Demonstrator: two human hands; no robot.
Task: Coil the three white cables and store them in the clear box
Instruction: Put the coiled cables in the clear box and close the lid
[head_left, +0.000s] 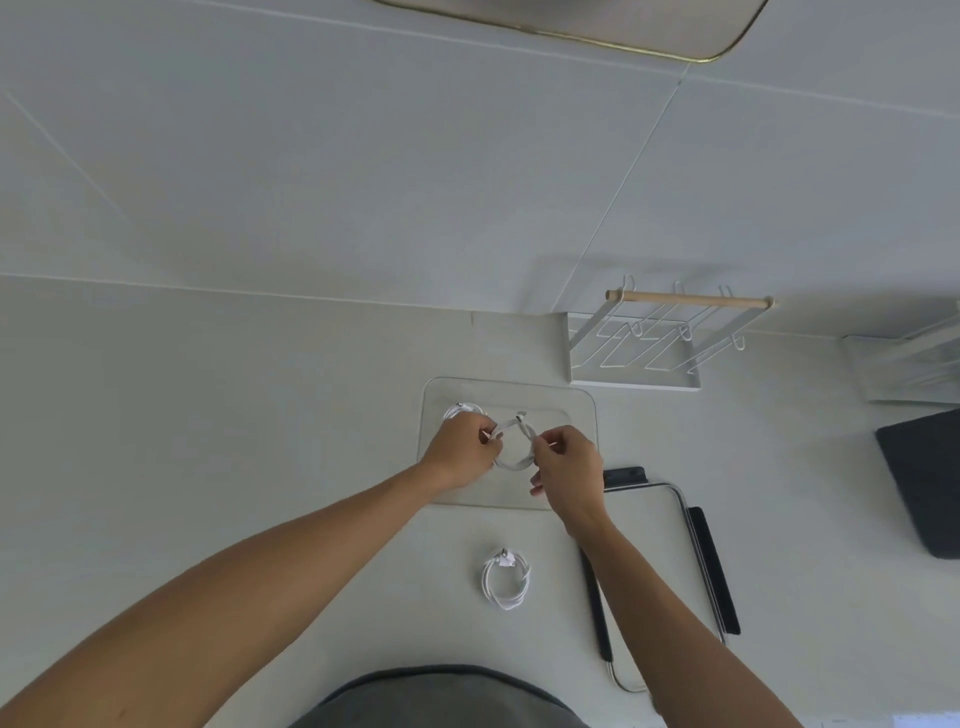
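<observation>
The clear box (582, 410) sits on the white counter ahead of me. Over it, my left hand (460, 452) and my right hand (569, 470) each pinch one side of a coiled white cable (514, 462), holding its loop between them. A second coiled white cable (460, 410) lies in the box's far left corner, partly hidden by my left hand. A third coiled white cable (506, 579) lies on the counter nearer to me, untouched.
A white wire rack with a wooden bar (665, 338) stands behind the box to the right. A tray with a metal frame and black handles (696, 561) lies at the right. A dark pad (924, 478) sits far right.
</observation>
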